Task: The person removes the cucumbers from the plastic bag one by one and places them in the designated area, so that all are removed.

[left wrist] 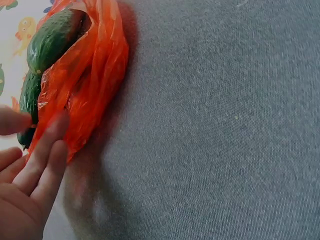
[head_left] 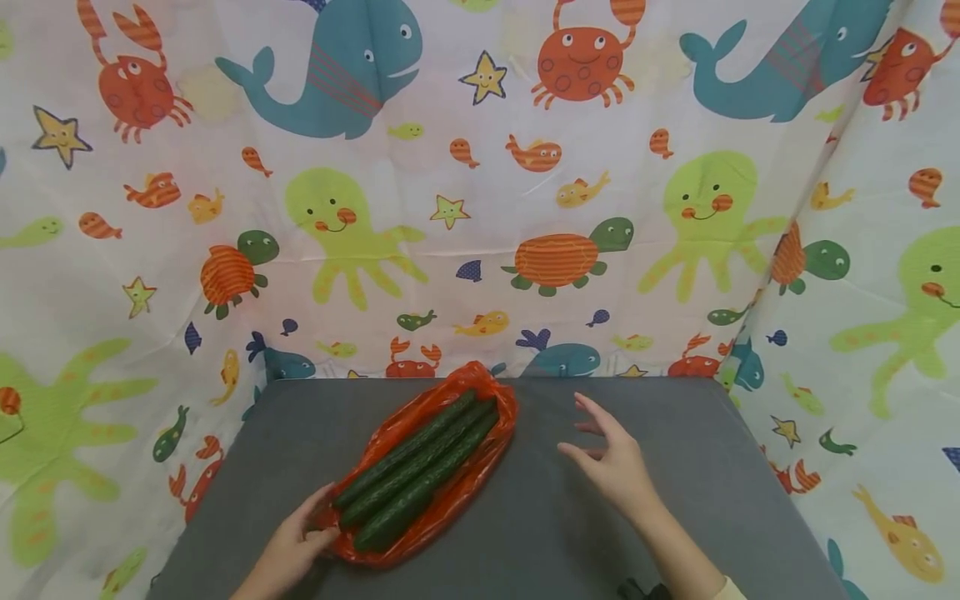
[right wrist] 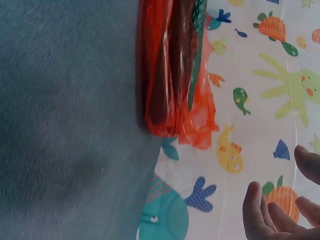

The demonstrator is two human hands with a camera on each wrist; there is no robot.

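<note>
Three long dark-green cucumbers (head_left: 420,467) lie side by side in a red plastic bag (head_left: 457,517), its mouth spread wide around them. The bag rests slantwise on the grey table. My left hand (head_left: 296,537) is at the bag's near left end, fingers fairly straight and touching the red plastic. In the left wrist view, the fingers (left wrist: 47,155) are beside the bag (left wrist: 100,75), partly blurred. To the right of the bag, my right hand (head_left: 611,458) hovers above the table with fingers spread and nothing in them. The right wrist view shows its fingertips (right wrist: 254,192) apart from the bag.
A grey table surface (head_left: 540,533) lies beneath. White cloth (head_left: 480,275) printed with sea animals hangs behind the table and along both sides. A small black object (head_left: 641,590) shows at the near edge beside the right forearm.
</note>
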